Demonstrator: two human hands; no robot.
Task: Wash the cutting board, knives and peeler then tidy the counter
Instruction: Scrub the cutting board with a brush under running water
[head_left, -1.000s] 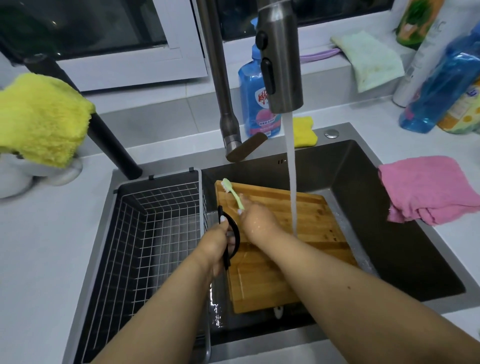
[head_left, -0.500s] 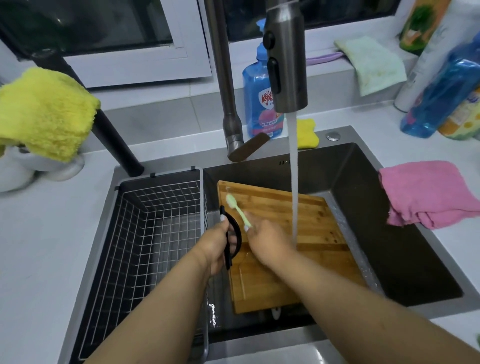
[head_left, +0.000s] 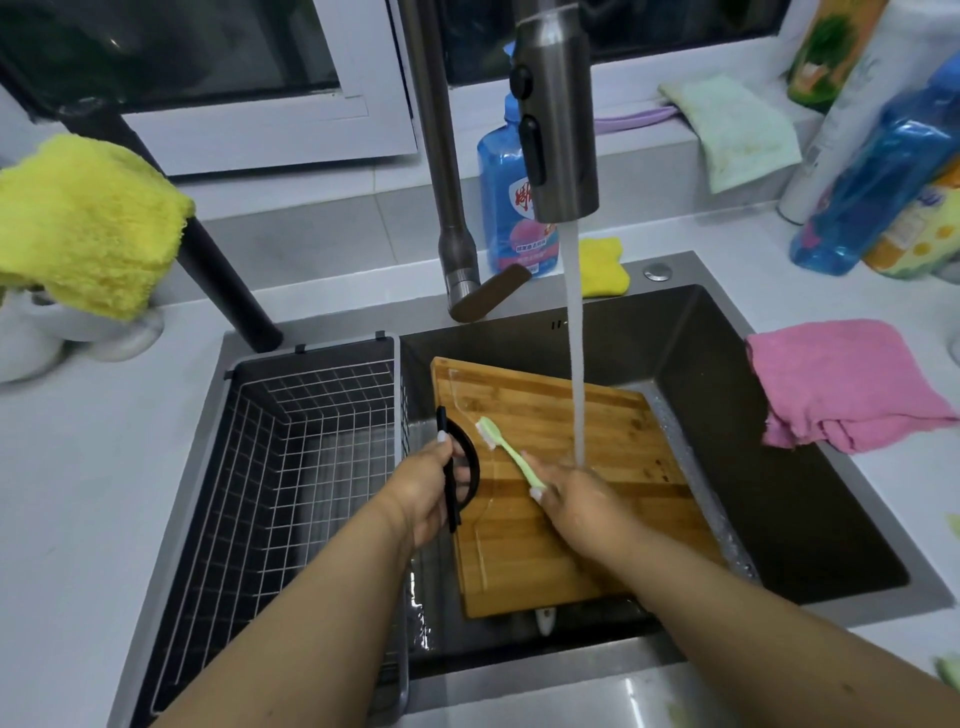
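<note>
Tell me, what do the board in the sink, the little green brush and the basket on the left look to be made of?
The cutting board looks like bamboo or wood: glued strips of brown grain, glossy where wet. The green brush, held by the right hand, seems smooth moulded plastic with pale bristles. The basket looks like thin metal wire in a shiny grid on a dark frame.

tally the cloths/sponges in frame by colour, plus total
Yellow: 2, the fluffy yellow cloth on the left and the small yellow cloth behind the sink
Pink: 1, the pink cloth on the right counter
Pale green: 1, the pale green cloth on the window ledge
Total: 4
</note>
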